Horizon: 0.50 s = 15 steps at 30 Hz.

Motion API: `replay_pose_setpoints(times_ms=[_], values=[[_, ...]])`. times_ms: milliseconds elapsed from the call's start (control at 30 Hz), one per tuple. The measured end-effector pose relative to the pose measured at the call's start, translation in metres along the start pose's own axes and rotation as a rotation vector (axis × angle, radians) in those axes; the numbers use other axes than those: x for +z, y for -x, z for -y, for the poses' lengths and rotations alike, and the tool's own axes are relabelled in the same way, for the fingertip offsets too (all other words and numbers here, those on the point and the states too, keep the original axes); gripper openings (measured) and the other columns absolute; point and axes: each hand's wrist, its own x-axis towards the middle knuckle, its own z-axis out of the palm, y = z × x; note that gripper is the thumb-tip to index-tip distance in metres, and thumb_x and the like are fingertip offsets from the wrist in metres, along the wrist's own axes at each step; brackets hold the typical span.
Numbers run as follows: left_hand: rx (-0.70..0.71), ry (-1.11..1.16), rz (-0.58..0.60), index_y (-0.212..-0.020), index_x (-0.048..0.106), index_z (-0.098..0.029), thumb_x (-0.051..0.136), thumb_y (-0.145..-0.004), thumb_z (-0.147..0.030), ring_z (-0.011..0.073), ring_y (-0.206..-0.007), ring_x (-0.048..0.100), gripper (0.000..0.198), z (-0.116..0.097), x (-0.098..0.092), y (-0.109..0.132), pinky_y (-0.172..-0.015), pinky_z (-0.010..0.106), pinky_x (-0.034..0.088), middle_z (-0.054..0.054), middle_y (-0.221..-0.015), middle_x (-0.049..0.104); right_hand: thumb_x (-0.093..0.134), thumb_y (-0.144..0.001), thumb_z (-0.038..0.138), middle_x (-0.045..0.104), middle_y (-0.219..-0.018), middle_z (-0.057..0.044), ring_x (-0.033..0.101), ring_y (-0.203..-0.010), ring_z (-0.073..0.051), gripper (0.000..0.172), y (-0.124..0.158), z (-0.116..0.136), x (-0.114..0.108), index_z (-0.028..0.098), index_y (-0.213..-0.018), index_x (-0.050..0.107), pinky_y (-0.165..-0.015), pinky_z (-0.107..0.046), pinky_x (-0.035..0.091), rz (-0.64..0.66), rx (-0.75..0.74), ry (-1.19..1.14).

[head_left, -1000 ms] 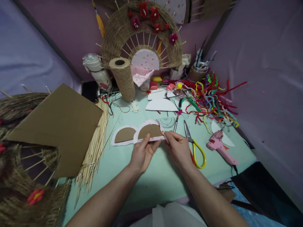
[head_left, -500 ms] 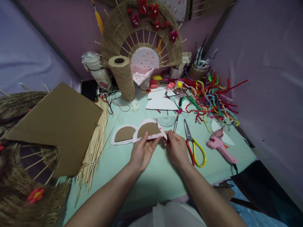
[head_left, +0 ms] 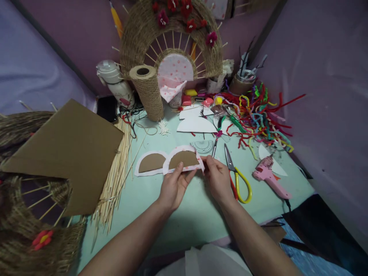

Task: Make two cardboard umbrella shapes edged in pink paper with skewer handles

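A brown cardboard half-circle (head_left: 184, 158) with a white, pink-spotted border is lifted a little off the table between my hands. My left hand (head_left: 173, 186) pinches its straight lower edge, thumb on top. At the right corner, my right hand (head_left: 216, 177) has its fingers closed on the border strip. A second bordered cardboard half-circle (head_left: 151, 162) lies flat on the left, partly overlapped by the first. Just right of my right hand rest scissors (head_left: 236, 172) with one red and one yellow handle. A clear protractor (head_left: 202, 147) lies behind the held piece.
A pink glue gun (head_left: 270, 178) lies at the right. Tangled pipe cleaners (head_left: 258, 119) cover the back right. A twine spool (head_left: 148, 94), a white bottle (head_left: 116, 82) and a woven fan (head_left: 135, 42) stand behind. Thin sticks (head_left: 113, 180) and a cardboard sheet (head_left: 69, 153) occupy the left.
The held half-circle and my right hand have shifted slightly right. The border strip at its right corner now lies closer along the curved edge instead of slanting across the cardboard.
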Motion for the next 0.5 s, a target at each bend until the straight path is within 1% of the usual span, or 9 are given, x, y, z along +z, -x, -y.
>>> replay_pose_setpoints(times_ms=[100, 267, 333, 367, 433, 500], values=[[0.012, -0.018, 0.010, -0.113, 0.062, -0.017, 0.067, -0.081, -0.019, 0.0209, -0.107, 0.063, 0.032, 0.0018, -0.0001, 0.0007, -0.093, 0.037, 0.053, 0.007, -0.109, 0.070, 0.063, -0.082, 0.041, 0.060, -0.069, 0.002, 0.049, -0.064, -0.013, 0.024, 0.0002, 0.0012, 0.0026, 0.020, -0.072, 0.068, -0.061, -0.026, 0.037, -0.031, -0.049, 0.036], [0.040, -0.060, 0.005, -0.108, 0.063, -0.016, 0.067, -0.081, -0.019, 0.0190, -0.103, 0.064, 0.028, 0.0020, 0.0015, 0.0010, -0.091, 0.035, 0.053, 0.006, -0.107, 0.070, 0.065, -0.080, 0.035, 0.060, -0.071, 0.002, 0.053, -0.070, -0.014, 0.017, 0.0032, 0.0010, 0.0078, 0.020, -0.072, 0.068, -0.069, -0.027, 0.040, -0.106, -0.164, 0.095], [0.027, -0.061, 0.008, -0.107, 0.064, -0.016, 0.068, -0.080, -0.019, 0.0199, -0.105, 0.064, 0.027, 0.0017, 0.0017, 0.0011, -0.093, 0.036, 0.052, 0.006, -0.109, 0.070, 0.064, -0.081, 0.037, 0.061, -0.072, 0.001, 0.054, -0.071, -0.015, 0.019, 0.0024, -0.0002, 0.0069, 0.020, -0.072, 0.068, -0.070, -0.027, 0.041, -0.093, -0.156, 0.092], [0.015, -0.059, 0.010, -0.107, 0.064, -0.016, 0.068, -0.080, -0.020, 0.0205, -0.106, 0.063, 0.027, 0.0016, 0.0016, 0.0012, -0.094, 0.037, 0.052, 0.007, -0.110, 0.070, 0.062, -0.082, 0.040, 0.063, -0.072, 0.000, 0.055, -0.071, -0.015, 0.023, 0.0013, -0.0012, 0.0060, 0.020, -0.072, 0.068, -0.069, -0.028, 0.041, -0.082, -0.128, 0.069], [-0.011, -0.060, 0.020, -0.106, 0.065, -0.015, 0.067, -0.081, -0.020, 0.0214, -0.108, 0.062, 0.026, 0.0019, 0.0010, 0.0015, -0.095, 0.039, 0.051, 0.007, -0.111, 0.069, 0.054, -0.086, 0.047, 0.065, -0.071, -0.002, 0.055, -0.069, -0.016, 0.034, -0.0019, -0.0038, 0.0038, 0.019, -0.073, 0.070, -0.068, -0.029, 0.042, -0.059, -0.046, -0.023], [-0.032, -0.076, 0.034, -0.105, 0.066, -0.014, 0.067, -0.081, -0.021, 0.0216, -0.108, 0.062, 0.024, 0.0024, 0.0000, 0.0017, -0.095, 0.039, 0.051, 0.008, -0.111, 0.069, 0.051, -0.087, 0.051, 0.065, -0.070, -0.002, 0.055, -0.066, -0.016, 0.040, -0.0050, -0.0066, 0.0018, 0.018, -0.075, 0.070, -0.067, -0.029, 0.043, -0.029, 0.031, -0.121]])
